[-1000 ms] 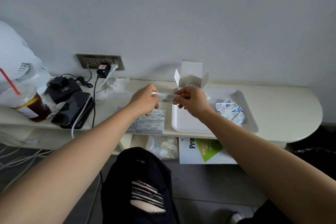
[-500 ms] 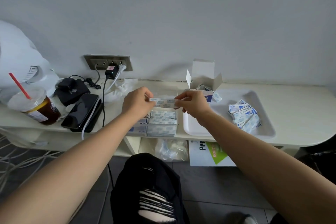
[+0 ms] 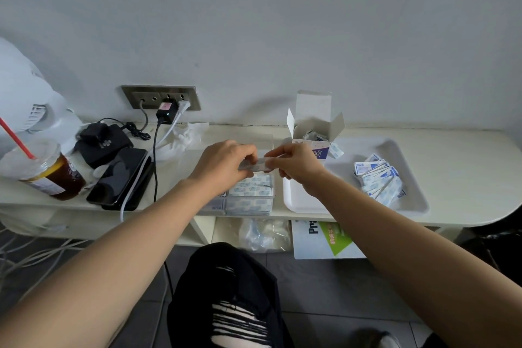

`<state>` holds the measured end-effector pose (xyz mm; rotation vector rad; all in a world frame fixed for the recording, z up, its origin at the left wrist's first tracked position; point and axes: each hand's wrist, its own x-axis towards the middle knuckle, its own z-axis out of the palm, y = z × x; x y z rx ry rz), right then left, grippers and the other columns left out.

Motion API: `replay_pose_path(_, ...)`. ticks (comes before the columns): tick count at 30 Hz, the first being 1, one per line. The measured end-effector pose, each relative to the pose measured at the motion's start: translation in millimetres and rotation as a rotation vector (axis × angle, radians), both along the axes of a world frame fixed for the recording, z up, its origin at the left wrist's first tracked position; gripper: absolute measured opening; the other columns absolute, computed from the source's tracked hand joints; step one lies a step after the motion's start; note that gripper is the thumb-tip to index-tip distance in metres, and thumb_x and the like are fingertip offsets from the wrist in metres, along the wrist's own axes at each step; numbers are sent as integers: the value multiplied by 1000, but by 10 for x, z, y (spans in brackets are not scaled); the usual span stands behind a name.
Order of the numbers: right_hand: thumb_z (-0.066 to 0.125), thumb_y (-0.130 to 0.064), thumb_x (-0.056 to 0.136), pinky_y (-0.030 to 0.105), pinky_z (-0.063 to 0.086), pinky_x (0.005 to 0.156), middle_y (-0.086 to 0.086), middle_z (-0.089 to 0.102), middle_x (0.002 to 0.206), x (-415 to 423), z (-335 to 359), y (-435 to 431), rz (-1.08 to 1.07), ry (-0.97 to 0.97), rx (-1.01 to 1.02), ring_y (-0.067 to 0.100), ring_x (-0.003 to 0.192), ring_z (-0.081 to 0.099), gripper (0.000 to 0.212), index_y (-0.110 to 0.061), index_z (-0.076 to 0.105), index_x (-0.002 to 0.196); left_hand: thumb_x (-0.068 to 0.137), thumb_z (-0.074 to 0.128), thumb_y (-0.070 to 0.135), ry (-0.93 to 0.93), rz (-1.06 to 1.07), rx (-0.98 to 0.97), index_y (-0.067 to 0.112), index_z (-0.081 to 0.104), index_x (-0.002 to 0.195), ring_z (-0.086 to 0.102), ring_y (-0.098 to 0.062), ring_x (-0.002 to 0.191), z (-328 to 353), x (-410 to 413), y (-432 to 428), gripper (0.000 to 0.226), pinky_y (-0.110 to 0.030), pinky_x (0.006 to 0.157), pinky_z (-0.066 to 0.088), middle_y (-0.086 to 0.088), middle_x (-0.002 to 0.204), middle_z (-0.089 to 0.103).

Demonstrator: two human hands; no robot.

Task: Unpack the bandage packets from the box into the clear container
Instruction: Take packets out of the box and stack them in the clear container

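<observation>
Our fingers (image 3: 248, 151) on the left hand (image 3: 223, 164) and the fingertips (image 3: 276, 153) of the right hand (image 3: 296, 162) are curled in, pinching the two ends of a bandage packet (image 3: 257, 164). We hold it flat in the air just above the clear container (image 3: 245, 207), where other packets already lie stacked.

We think the main risk is the release. If one pinch lets go before the other, the packet could swing and land askew on the stack. It could also slide over the near wall, which sits at the edge of the shelf (image 3: 466, 178), and drop to the floor. Our right forearm crosses the white tray (image 3: 305, 203) near the open box (image 3: 313, 133), so a careless pull back might tip the box.

We cannot tell whether we hold one packet or several pressed together. The left hand covers part of the container, so we cannot see how full that side is. The flaps hide most of what remains inside the box. The print on the loose packets (image 3: 378, 181) on the tray is too small to read.
</observation>
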<state>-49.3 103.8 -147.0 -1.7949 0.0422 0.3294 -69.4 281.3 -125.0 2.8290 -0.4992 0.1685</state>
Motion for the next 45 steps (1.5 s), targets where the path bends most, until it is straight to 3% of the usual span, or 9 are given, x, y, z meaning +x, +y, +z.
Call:
replay_pose_path(5,62,-7,88,19,41,48,3,68,64,-17,-54,-55,-23,-78,-8,11,48,53,6,-10,63,92,78,76,21,86,-36,54,19,68,93,63,-19,81,-93,84,63,18,-30,71,49,2,87,69)
replay_pose_path(12,63,-13,84,28,47,63,1,63,69,-99,-190,-96,87,-196,-272,10,59,55,9,-20,58,88,86,66,15,179,-125,294,16,61,95,60,-23,86,-209,242,-91,10,-31,71,48,-4,92,63)
replay_pose_path(16,61,-15,83,33,50,66,3,63,70,-116,-208,-88,177,-268,-350,16,63,56,6,-19,60,87,85,59,11,222,-160,445,14,59,95,58,-27,85,-249,314,-184,10,-30,66,42,-7,89,58)
replay_pose_path(22,56,-13,88,28,50,65,-6,61,60,-147,-201,-80,249,-286,-351,7,53,54,10,-12,64,94,86,59,8,251,-166,501,10,61,92,50,-24,72,-311,343,-230,7,-28,60,34,-6,79,54)
replay_pose_path(27,55,-14,91,17,44,52,-2,62,61,-166,-161,-87,271,-241,-311,8,49,54,8,-12,63,94,85,67,12,241,-198,472,13,62,93,51,-20,73,-285,340,-198,9,-29,62,38,-3,79,57)
replay_pose_path(33,55,-13,91,18,45,52,-2,62,60,-170,-152,-95,274,-220,-276,10,47,53,7,-14,62,92,88,66,20,192,-229,507,16,61,99,58,-23,91,-268,327,-185,13,-28,69,39,-4,95,58)
replay_pose_path(36,54,-13,91,16,44,51,-1,63,61,-174,-150,-101,285,-212,-277,10,49,53,8,-14,62,92,90,62,22,160,-221,465,19,62,99,57,-21,91,-273,328,-148,10,-27,69,37,1,94,55)
replay_pose_path(40,54,-12,92,13,42,48,0,62,61,-171,-140,-103,288,-198,-268,9,49,53,8,-15,61,90,85,70,32,300,-125,266,23,65,91,57,-16,81,-242,317,-111,11,-28,70,46,6,83,59)
replay_pose_path(45,53,-10,92,12,40,46,1,61,62,-173,-129,-92,284,-179,-249,10,50,52,9,-14,60,90,82,72,34,437,-70,284,26,62,100,54,-15,83,-277,265,-93,22,-28,71,43,7,87,56)
